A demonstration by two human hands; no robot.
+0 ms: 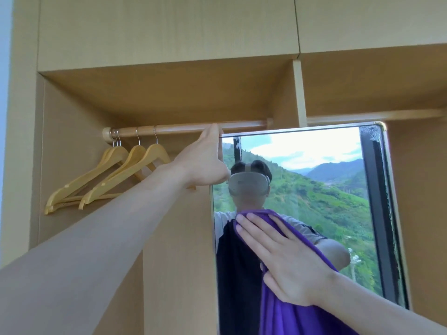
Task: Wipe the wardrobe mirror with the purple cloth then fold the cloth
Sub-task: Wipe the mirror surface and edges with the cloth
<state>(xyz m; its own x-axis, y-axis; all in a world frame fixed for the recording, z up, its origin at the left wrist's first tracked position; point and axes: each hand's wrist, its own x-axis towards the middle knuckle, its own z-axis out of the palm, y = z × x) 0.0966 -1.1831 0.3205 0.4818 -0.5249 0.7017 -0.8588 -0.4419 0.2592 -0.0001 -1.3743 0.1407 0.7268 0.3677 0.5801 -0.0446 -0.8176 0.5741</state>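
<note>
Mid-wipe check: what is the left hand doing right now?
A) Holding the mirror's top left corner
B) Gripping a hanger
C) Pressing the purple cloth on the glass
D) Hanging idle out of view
A: the left hand grips the top left corner of the mirror, while the right hand presses the purple cloth flat on the glass.

Glossy mirror (314, 189), soft purple cloth (290, 310), matt wooden wardrobe (169, 27).
</note>
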